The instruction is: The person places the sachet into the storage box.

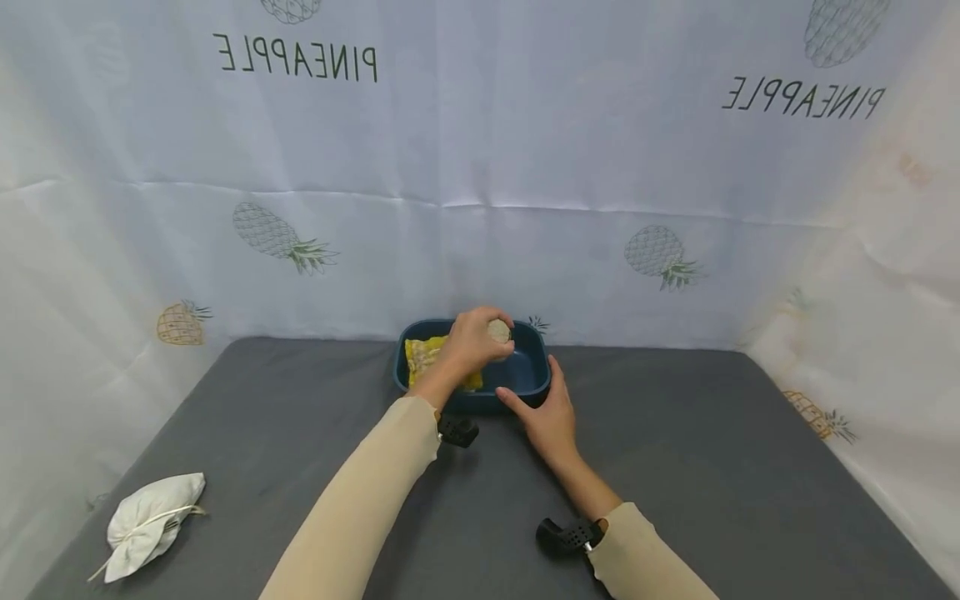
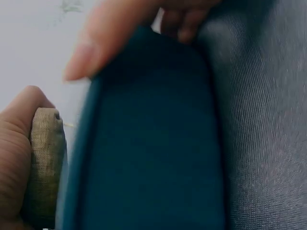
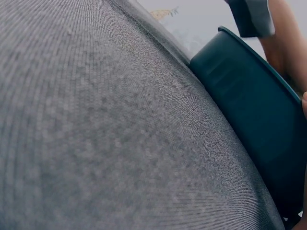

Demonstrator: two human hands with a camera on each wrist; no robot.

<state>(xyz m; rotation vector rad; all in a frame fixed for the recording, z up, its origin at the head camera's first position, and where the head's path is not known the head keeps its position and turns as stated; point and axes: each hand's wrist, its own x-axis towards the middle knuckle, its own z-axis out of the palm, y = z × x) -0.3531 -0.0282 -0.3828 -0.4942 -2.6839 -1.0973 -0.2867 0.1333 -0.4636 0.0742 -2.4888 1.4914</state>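
A dark blue open plastic bin [image 1: 476,403] stands near the table's back edge. My left hand [image 1: 471,340] is above it and grips a beige round thing [image 1: 498,331] between thumb and fingers. In the left wrist view this beige thing [image 2: 44,158] looks thick, with a linen-like woven surface; its exact kind I cannot tell. My right hand [image 1: 553,423] holds the bin's right front corner, thumb at the front rim and fingers along the right side. Inside the bin, at its left, lies a yellow packet [image 1: 423,354], partly hidden by my left hand and wrist.
A white cloth pouch [image 1: 153,517] tied with a string lies at the table's left edge. Grey cloth [image 1: 675,450] covers the table. A white curtain [image 1: 487,142] with pineapple prints hangs right behind the bin and along both sides.
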